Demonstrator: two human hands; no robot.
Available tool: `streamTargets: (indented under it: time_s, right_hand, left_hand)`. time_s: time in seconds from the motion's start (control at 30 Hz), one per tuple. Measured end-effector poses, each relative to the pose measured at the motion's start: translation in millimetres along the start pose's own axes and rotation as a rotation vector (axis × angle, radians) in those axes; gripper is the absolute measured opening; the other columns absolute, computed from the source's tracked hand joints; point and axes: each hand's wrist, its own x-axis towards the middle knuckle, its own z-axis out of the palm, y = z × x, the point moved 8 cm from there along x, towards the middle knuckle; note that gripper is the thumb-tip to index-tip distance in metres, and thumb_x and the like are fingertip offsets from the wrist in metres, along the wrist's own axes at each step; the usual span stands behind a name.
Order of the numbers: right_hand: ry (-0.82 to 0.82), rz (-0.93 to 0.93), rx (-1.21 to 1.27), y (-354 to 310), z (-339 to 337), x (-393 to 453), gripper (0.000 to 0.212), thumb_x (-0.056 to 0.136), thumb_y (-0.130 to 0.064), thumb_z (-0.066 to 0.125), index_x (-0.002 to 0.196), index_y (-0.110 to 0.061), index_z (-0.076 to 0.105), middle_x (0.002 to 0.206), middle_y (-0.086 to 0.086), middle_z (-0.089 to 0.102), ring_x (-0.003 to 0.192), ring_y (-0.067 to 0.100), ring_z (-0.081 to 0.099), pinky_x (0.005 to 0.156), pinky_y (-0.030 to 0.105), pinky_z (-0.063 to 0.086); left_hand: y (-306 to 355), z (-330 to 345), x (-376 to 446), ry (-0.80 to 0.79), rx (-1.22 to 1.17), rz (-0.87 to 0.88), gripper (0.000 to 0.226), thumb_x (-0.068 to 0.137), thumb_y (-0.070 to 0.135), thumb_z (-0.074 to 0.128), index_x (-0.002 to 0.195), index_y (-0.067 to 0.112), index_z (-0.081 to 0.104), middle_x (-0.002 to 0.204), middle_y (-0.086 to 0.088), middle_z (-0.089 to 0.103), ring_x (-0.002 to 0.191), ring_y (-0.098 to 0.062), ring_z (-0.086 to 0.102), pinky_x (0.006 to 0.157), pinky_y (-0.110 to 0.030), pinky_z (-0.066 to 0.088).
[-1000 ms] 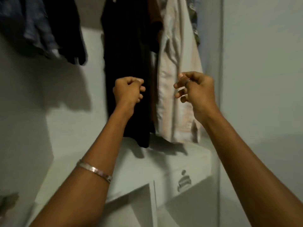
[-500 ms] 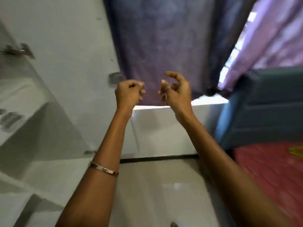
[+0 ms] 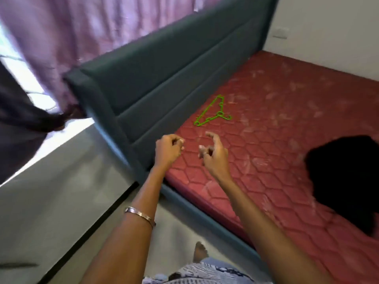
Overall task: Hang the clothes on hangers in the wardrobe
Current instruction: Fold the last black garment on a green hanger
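Observation:
A green plastic hanger (image 3: 213, 111) lies flat on the red quilted mattress (image 3: 287, 95), close to the headboard. A black garment (image 3: 344, 181) lies in a heap on the mattress at the right. Both my arms reach out over the bed's near corner. My left hand (image 3: 168, 150) is curled into a fist and holds nothing. My right hand (image 3: 214, 154) has its forefinger and thumb loosely spread, also holding nothing. Both hands hover short of the hanger and touch nothing. The wardrobe is out of view.
A tall dark teal padded headboard (image 3: 164, 68) runs along the bed's left side. Purple curtains (image 3: 82, 27) hang behind it by a bright window. Grey tiled floor (image 3: 61, 191) lies to my left, with my bare foot (image 3: 200, 253) below.
My view has swung from the wardrobe's hanging clothes, past the curtain, round to the bed. My right hand's fingers have loosened from a curl; my left hand has stayed a fist.

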Motion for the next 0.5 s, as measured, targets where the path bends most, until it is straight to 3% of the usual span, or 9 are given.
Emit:
streamTargets:
  time_s: [0.13, 0.23, 0.37, 0.5]
  right_hand:
    - [0.182, 0.129, -0.125, 68, -86, 12, 0.039, 0.089, -0.008, 0.059, 0.126, -0.015, 0.05, 0.057, 0.004, 0.06, 0.05, 0.015, 0.051, 0.059, 0.038, 0.047]
    - [0.301, 0.232, -0.181, 108, -136, 9, 0.034, 0.089, -0.005, 0.059, 0.122, -0.012, 0.054, 0.06, 0.003, 0.062, 0.049, 0.01, 0.049, 0.058, 0.032, 0.043]
    - [0.391, 0.369, -0.285, 157, -179, 0, 0.018, 0.09, -0.007, 0.058, 0.105, -0.014, 0.064, 0.065, 0.002, 0.066, 0.057, 0.017, 0.058, 0.057, 0.028, 0.042]
    - [0.483, 0.455, -0.367, 196, -213, -10, 0.014, 0.089, -0.01, 0.055, 0.092, -0.01, 0.068, 0.072, 0.005, 0.069, 0.066, 0.024, 0.064, 0.061, 0.026, 0.041]
  left_hand:
    - [15, 125, 24, -0.284, 0.055, 0.05, 0.016, 0.088, 0.013, 0.06, 0.076, 0.015, 0.069, 0.065, -0.004, 0.069, 0.049, -0.004, 0.054, 0.062, -0.027, 0.048]
    - [13, 197, 33, -0.42, 0.047, 0.067, 0.018, 0.082, 0.027, 0.058, 0.072, 0.018, 0.069, 0.06, 0.003, 0.067, 0.05, -0.007, 0.055, 0.061, -0.035, 0.054]
    - [20, 260, 33, -0.511, -0.003, 0.079, 0.019, 0.075, 0.034, 0.051, 0.062, 0.025, 0.062, 0.057, 0.004, 0.065, 0.051, -0.01, 0.054, 0.061, -0.038, 0.052]
    - [43, 313, 37, -0.593, 0.011, 0.171, 0.025, 0.077, 0.034, 0.048, 0.073, 0.019, 0.068, 0.065, -0.004, 0.069, 0.057, -0.023, 0.062, 0.061, -0.035, 0.049]
